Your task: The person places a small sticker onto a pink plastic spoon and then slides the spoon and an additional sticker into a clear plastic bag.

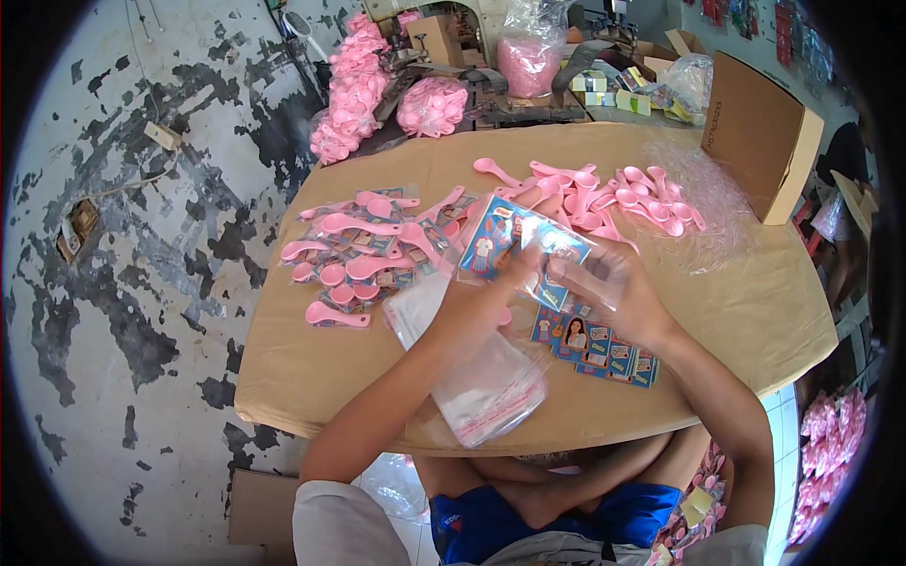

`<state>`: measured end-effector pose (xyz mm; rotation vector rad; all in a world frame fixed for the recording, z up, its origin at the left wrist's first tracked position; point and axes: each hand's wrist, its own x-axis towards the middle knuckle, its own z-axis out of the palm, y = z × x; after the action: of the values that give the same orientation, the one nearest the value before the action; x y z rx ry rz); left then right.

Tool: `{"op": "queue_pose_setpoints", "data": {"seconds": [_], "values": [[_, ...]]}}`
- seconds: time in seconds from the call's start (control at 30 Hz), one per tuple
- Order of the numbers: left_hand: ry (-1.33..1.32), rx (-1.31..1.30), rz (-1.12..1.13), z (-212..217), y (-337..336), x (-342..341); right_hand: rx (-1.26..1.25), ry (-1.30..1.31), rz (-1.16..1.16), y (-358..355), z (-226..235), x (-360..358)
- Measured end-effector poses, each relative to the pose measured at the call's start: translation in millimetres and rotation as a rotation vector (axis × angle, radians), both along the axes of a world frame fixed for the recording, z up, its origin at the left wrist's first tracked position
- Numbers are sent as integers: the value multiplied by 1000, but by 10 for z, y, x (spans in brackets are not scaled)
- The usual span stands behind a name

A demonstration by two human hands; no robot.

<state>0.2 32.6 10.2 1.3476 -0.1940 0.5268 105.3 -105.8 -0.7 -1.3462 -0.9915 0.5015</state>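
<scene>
Above the middle of the table, my left hand is closed on a blue printed card with small pictures. My right hand pinches a transparent plastic bag that overlaps the card; whether the card lies inside the bag is hard to tell. Under my left forearm rests a stack of flat transparent bags. Below my right hand lies a fanned pile of similar blue cards. Loose pink spoons are heaped beyond my hands. To the left are several pink spoons with cards in bags.
A cardboard box stands at the table's right edge beside crumpled transparent plastic. Behind the table are bundles of bagged pink spoons and a bag of pink pieces. Brown paper covers the tabletop. A peeling wall is at left.
</scene>
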Motion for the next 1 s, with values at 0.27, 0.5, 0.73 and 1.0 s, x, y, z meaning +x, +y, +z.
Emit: {"op": "queue_pose_setpoints", "data": {"seconds": [0.27, 0.5, 0.73, 1.0], "values": [[-55, 468, -83, 193, 190, -144, -150, -19, 119, 85, 230, -37], [-399, -106, -1, 193, 868, -196, -66, -707, 286, 383, 93, 186], [-222, 61, 21, 103, 784, -122, -104, -1132, 233, 585, -208, 199], [-228, -116, 92, 145, 756, -134, -92, -1436, -41, 305, 58, 463]]}}
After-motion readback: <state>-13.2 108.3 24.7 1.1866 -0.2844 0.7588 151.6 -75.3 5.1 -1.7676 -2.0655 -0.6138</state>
